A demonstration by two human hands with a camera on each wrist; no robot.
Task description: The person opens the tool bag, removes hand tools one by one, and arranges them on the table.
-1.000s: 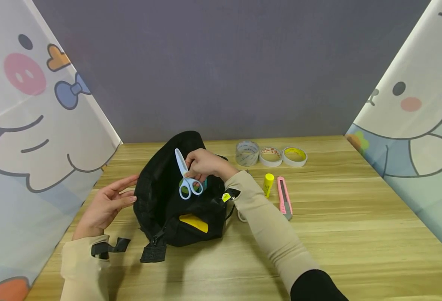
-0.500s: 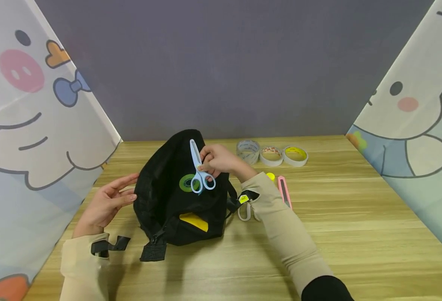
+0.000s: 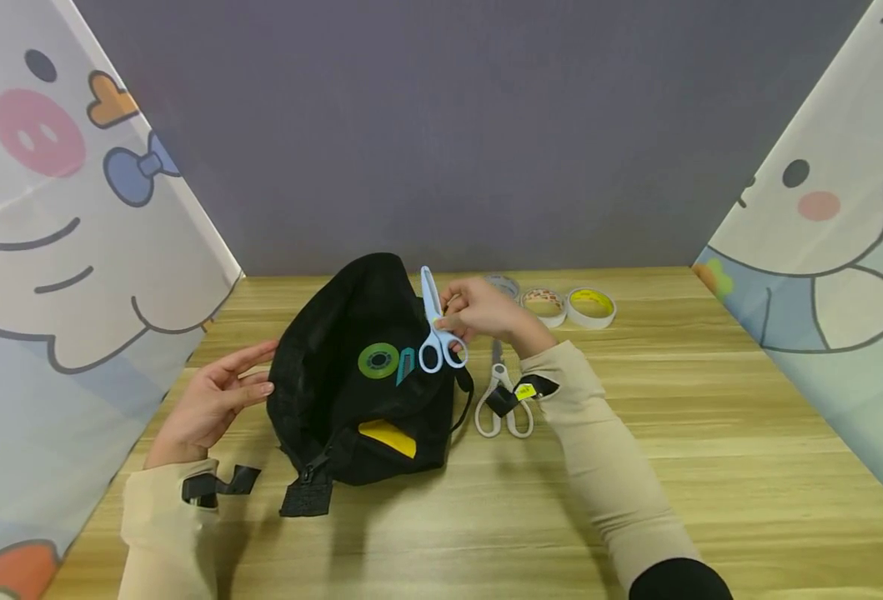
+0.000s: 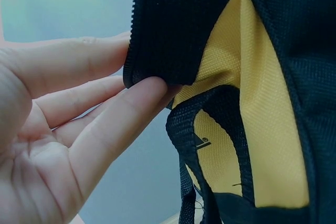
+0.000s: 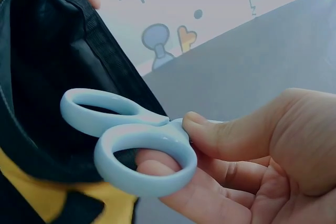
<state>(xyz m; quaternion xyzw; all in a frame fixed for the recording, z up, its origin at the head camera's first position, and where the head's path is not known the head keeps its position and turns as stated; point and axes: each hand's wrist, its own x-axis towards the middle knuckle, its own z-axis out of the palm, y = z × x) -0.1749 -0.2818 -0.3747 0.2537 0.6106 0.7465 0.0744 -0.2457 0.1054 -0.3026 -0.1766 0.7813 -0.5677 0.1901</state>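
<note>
A black bag [image 3: 313, 417] with yellow lining [image 4: 273, 129] gapes on the table. My left hand [image 3: 212, 404] pinches its zippered edge [image 4: 163, 35] between thumb and fingers. My right hand [image 3: 479, 310] grips light-blue scissors [image 3: 435, 329] near the pivot, over the bag's right side. They point upward in the head view, and in the right wrist view a fingertip shows through one finger loop [image 5: 105, 166]. Inside the bag show a green tape roll [image 3: 378, 360] and a teal utility knife [image 3: 406, 364].
White-handled scissors [image 3: 489, 421] lie right of the bag, partly under the right wrist's black strap [image 3: 501, 400]. Behind the right hand stand a clear tape roll [image 3: 504, 285] and two white-edged rolls, one lined yellow [image 3: 591, 307]. A grey wall [image 3: 486, 150] rises at the back.
My right hand has carried the light-blue scissors rightward from inside the bag's mouth to its right side, uncovering the green roll and teal knife. My left hand keeps its place on the edge.
</note>
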